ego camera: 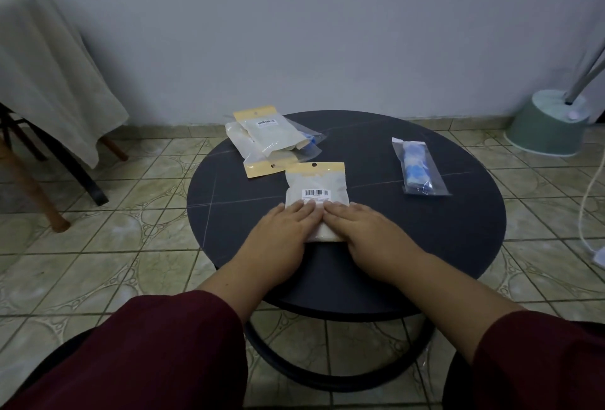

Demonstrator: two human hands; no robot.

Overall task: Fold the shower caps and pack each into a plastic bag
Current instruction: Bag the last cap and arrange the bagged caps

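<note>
A white plastic bag with a yellow header and a barcode label (316, 185) lies flat near the middle of the round dark table (458, 229). My left hand (284, 233) and my right hand (366, 233) both press flat on its near end, fingers straight and side by side. A small pile of similar yellow-topped bags (271, 139) lies at the far left of the table, with something blue showing under them. A clear bag holding a rolled blue-and-white shower cap (419, 166) lies at the right.
A cloth-draped wooden table (49, 82) stands on the left. A green bucket with a pole in it (550, 121) stands by the wall at the right, and a white cord (586, 213) runs across the tiled floor.
</note>
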